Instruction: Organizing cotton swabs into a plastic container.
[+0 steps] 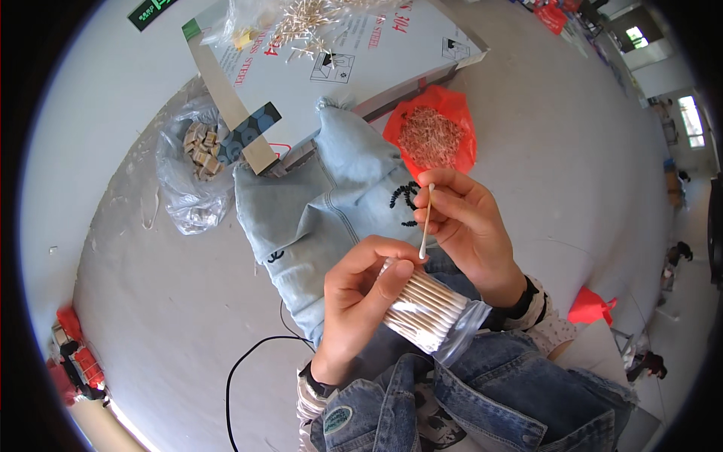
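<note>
My left hand (360, 301) grips a clear plastic bag (433, 316) packed with a bundle of wooden cotton swabs. My right hand (467, 226) pinches a single cotton swab (427, 221) held nearly upright, its lower tip at the open end of the bundle by my left thumb. Both hands hover over my lap, above legs in light blue jeans (316, 211).
A red plastic bag (433, 135) of loose swab sticks lies on the grey floor ahead. A flattened cardboard box (361, 53) holds scattered cotton swabs (305, 26). A clear bag (194, 169) of small packets sits at left. A black cable (248, 361) runs near my knee.
</note>
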Demonstrator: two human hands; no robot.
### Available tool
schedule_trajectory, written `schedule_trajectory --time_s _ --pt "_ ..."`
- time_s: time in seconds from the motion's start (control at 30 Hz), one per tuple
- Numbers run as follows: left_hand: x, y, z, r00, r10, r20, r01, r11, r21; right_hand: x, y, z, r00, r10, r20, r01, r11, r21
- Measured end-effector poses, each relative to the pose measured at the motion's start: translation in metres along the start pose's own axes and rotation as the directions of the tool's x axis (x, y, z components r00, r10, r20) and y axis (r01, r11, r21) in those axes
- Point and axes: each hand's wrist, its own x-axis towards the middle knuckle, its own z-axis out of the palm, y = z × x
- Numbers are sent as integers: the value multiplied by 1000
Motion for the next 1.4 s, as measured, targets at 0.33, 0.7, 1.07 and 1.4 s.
schedule_trajectory --time_s 0.33,0.7,1.07,1.4 --pt "-4 1 1 999 -40 -27 41 999 12 -3 6 5 995 -96 14 97 993 -74" --pt "-6 3 1 999 -16 -38 18 999 38 -3 11 5 999 -28 36 27 1000 13" --pt "-9 1 9 949 258 -179 -103 795 597 -9 -1 13 952 -307 -13 278 876 -393" --pt "-8 -1 9 943 264 -203 -91 789 607 -9 -3 10 962 -271 -31 236 885 -401"
